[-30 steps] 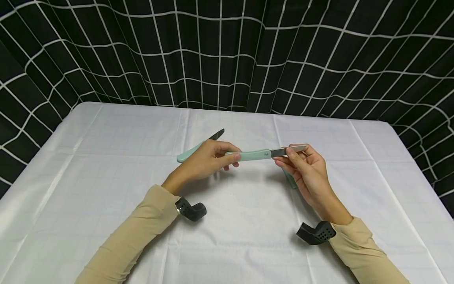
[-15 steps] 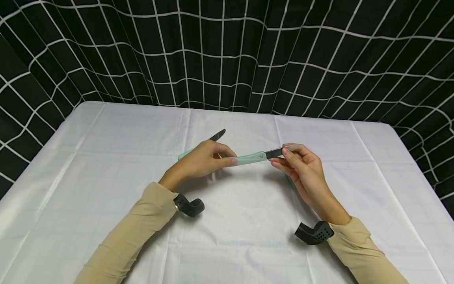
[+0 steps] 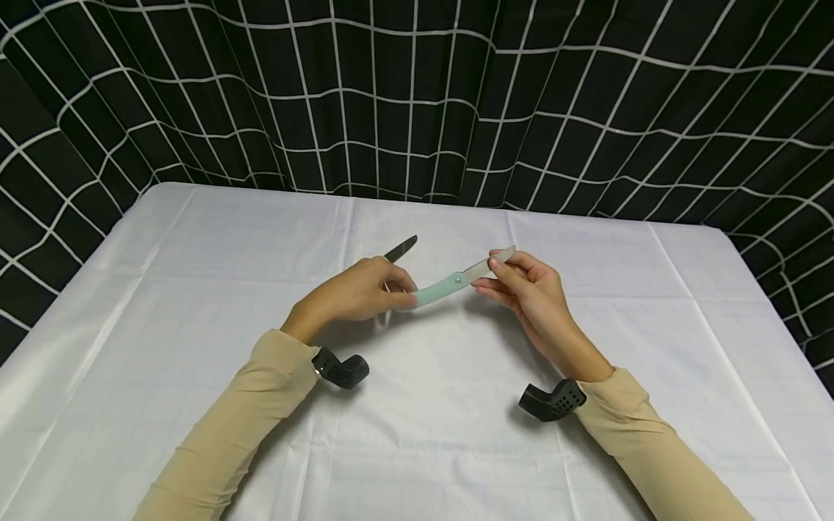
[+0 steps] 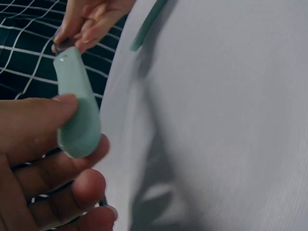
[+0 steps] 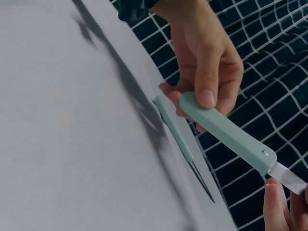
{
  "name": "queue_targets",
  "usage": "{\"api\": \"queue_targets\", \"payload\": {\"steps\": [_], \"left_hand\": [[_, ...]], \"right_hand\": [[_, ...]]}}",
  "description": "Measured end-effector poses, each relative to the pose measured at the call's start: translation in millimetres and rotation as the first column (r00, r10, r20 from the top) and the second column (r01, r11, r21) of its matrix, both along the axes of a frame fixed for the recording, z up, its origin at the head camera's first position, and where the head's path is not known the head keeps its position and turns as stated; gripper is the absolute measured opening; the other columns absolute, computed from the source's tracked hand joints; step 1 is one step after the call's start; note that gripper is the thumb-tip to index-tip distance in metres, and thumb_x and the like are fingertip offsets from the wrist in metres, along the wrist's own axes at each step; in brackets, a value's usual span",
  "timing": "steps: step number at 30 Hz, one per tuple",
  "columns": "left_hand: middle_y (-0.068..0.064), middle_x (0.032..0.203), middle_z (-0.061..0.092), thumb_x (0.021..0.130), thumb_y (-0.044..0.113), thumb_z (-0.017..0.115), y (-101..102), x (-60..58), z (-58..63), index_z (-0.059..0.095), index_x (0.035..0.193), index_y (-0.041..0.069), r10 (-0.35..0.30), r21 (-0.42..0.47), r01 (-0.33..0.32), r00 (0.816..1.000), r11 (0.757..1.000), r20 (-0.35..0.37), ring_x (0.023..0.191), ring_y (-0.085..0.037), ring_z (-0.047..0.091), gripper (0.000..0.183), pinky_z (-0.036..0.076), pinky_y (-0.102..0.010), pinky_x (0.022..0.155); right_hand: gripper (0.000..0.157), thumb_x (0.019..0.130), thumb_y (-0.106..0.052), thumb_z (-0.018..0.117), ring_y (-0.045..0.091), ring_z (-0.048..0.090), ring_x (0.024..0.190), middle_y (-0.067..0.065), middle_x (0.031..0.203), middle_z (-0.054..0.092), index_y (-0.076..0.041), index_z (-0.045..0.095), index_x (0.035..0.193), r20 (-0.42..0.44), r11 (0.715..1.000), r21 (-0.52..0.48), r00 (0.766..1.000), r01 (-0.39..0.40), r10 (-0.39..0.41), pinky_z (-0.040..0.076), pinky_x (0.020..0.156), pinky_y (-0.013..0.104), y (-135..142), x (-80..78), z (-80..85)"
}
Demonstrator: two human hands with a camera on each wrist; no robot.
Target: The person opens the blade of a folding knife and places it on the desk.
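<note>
Held in mid-air between 2 hands, off the white cloth-covered worktop (image 3: 417, 434) and near its middle: a slim folding-type knife (image 3: 439, 291) with a gently curved mint-green handle, a small round rivet and a flat silvery blade. Grasped near the handle's rounded end by the left hand (image 3: 358, 289), thumb on top; pinched along the blade by the right hand (image 3: 534, 289), tip showing past the fingertips.

Seems partway through the handling: already up off the worktop, blade out from the handle; not yet set down, nor let go by either hand.

Points tip-first to the right and towards the far edge in the head view. Runs lengthwise from the left hand across to the right, handle to blade. Cannot tell the exact tilt.

Lying on the worktop, partly behind the left hand: another mint-green knife (image 5: 175, 131), dark narrow blade out, also aimed right and away. Visible in the left wrist view, at the top edge: a mint-green strip (image 4: 149, 24), cut off, rest unseen. Beyond the worktop: a black curtain with white grid lines (image 3: 326, 72).
</note>
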State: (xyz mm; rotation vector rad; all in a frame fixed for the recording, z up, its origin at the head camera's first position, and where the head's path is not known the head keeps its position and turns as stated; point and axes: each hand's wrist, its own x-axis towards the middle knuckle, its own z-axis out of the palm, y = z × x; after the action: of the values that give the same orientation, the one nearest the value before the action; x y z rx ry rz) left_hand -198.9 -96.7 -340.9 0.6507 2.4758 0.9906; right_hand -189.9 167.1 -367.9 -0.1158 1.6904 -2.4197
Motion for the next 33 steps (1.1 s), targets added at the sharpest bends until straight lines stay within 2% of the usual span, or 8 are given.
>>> {"api": "queue_targets", "payload": {"steps": [7, 13, 16, 18, 21, 25, 29, 33], "left_hand": [[-0.009, 0.085, 0.073, 0.095, 0.016, 0.064, -10, -3.2, 1.9, 0.072, 0.11, 0.006, 0.032, -0.035, -0.031, 0.999, 0.999, 0.041, 0.064, -0.02, 0.066, 0.019, 0.046, -0.022, 0.057], [-0.006, 0.08, 0.071, 0.094, 0.013, 0.064, -14, -4.7, -0.4, 0.072, 0.101, 0.006, 0.054, -0.063, -0.053, 0.998, 0.997, 0.017, 0.061, -0.016, 0.062, 0.013, 0.045, -0.022, 0.058], [-0.006, 0.081, 0.072, 0.093, 0.016, 0.066, -14, -5.2, -2.3, 0.072, 0.101, 0.007, 0.084, -0.079, -0.082, 0.996, 0.993, 0.011, 0.06, -0.016, 0.062, 0.013, 0.044, -0.022, 0.059], [-0.005, 0.083, 0.073, 0.093, 0.017, 0.067, -13, -5.7, -3.8, 0.072, 0.102, 0.008, 0.106, -0.092, -0.105, 0.994, 0.99, 0.007, 0.06, -0.015, 0.062, 0.014, 0.044, -0.022, 0.059], [-0.005, 0.083, 0.072, 0.091, 0.017, 0.069, -12, -6.0, -6.1, 0.073, 0.104, 0.008, 0.134, -0.11, -0.132, 0.991, 0.985, 0.006, 0.06, -0.013, 0.06, 0.016, 0.043, -0.021, 0.059], [-0.005, 0.085, 0.071, 0.091, 0.016, 0.07, -11, -6.4, -9.1, 0.074, 0.104, 0.008, 0.123, -0.128, -0.122, 0.992, 0.984, -0.005, 0.062, -0.011, 0.058, 0.017, 0.044, -0.022, 0.062], [-0.004, 0.087, 0.072, 0.091, 0.017, 0.07, -11, -5.9, -10.1, 0.075, 0.103, 0.008, 0.116, -0.154, -0.116, 0.993, 0.981, -0.014, 0.065, -0.011, 0.058, 0.015, 0.045, -0.023, 0.066], [-0.003, 0.088, 0.071, 0.092, 0.017, 0.07, -11, -5.6, -10.4, 0.075, 0.102, 0.008, 0.123, -0.174, -0.12, 0.992, 0.977, 0.005, 0.068, -0.012, 0.057, 0.014, 0.045, -0.022, 0.065]], "right_hand": [[0.017, 0.1, -0.008, 0.056, 0.01, 0.074, 0.075, -0.002, 0.096, 0.07, -0.006, 0.059, 0.117, 0.042, 0.996, 0.084, 0.999, -0.022, 0.019, 0.058, 0.076, 0.022, -15, -18.0, -3.6], [0.041, 0.103, -0.008, 0.051, 0.007, 0.072, 0.077, 0.011, 0.132, 0.056, 0.012, 0.043, 0.138, 0.065, 0.98, 0.192, 0.997, -0.058, 0.046, 0.058, 0.079, 0.021, -26, -26.9, -7.9], [0.038, 0.103, -0.007, 0.049, 0.006, 0.072, 0.076, 0.016, 0.14, 0.051, 0.013, 0.045, 0.135, 0.073, 0.976, 0.21, 0.997, -0.053, 0.039, 0.058, 0.079, 0.02, -29, -29.5, -10.2], [0.034, 0.103, -0.006, 0.05, 0.006, 0.072, 0.076, 0.012, 0.134, 0.056, 0.011, 0.047, 0.131, 0.079, 0.976, 0.211, 0.996, -0.047, 0.031, 0.058, 0.079, 0.02, -30, -30.8, -11.9], [0.032, 0.102, -0.004, 0.049, 0.006, 0.072, 0.074, 0.002, 0.111, 0.068, 0.011, 0.047, 0.13, 0.088, 0.977, 0.208, 0.996, -0.042, 0.024, 0.058, 0.077, 0.02, -31, -32.5, -14.1], [0.027, 0.102, -0.002, 0.049, 0.006, 0.072, 0.071, -0.005, 0.083, 0.07, 0.01, 0.047, 0.126, 0.088, 0.979, 0.198, 0.996, -0.041, 0.024, 0.058, 0.074, 0.02, -33, -33.6, -15.2], [0.01, 0.1, 0.0, 0.052, 0.005, 0.071, 0.068, -0.006, 0.078, 0.071, 0.001, 0.051, 0.11, 0.082, 0.974, 0.227, 0.997, -0.016, -0.003, 0.058, 0.071, 0.019, -35, -34.6, -16.4], [0.016, 0.096, -0.002, 0.059, 0.004, 0.07, 0.063, -0.009, 0.072, 0.072, 0.004, 0.054, 0.111, 0.078, 0.944, 0.33, 0.995, 0.027, -0.056, 0.058, 0.066, 0.019, -36, -36.4, -20.0]]}}
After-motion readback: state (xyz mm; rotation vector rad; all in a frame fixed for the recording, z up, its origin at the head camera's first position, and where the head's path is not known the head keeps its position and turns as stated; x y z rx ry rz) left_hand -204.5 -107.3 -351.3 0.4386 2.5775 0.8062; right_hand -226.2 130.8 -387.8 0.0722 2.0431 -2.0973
